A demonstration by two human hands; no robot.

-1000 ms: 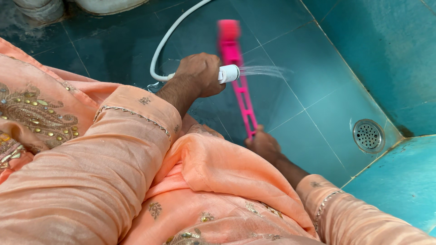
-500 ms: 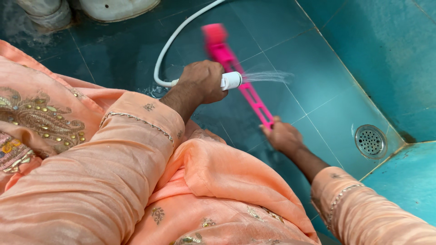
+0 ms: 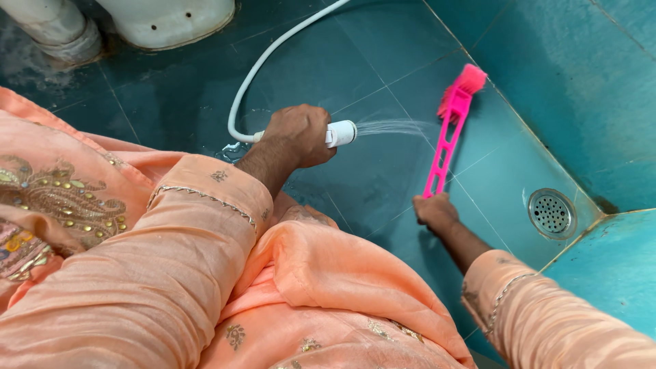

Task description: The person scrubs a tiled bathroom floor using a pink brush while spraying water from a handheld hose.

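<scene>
On the wet teal floor tiles (image 3: 383, 178), low in the corner where they meet the tiled wall (image 3: 581, 75):

- My left hand (image 3: 297, 134): fingers wrapped tight around the white spray nozzle (image 3: 339, 132), a thin fan of water leaving it to the right. The white hose (image 3: 273, 51) loops behind the hand and runs up out of view.
- My right hand (image 3: 434, 209): closed on the bottom end of the pink long-handled brush (image 3: 447, 133). Its bristle head sits at the base of the wall, the slotted handle slanting back down to my grip. The two hands are well apart.
- Round metal floor drain (image 3: 552, 213): in the corner, near my right hand.
- White ceramic base (image 3: 171, 17) and pale pipe (image 3: 55, 27): top left, well away.
- My peach embroidered sleeves (image 3: 205, 219) and draped cloth hang low over the wet floor.

Risks, as I judge them:
- Loose cloth may drop into the puddle or catch the spray, since it hangs just below the nozzle.
- A wet brush handle held only at its tip could twist or slip under a hard push.
- Spray striking the wall could splash back on me.
- The hose loop could kink or snag if I pull the nozzle further right.
</scene>
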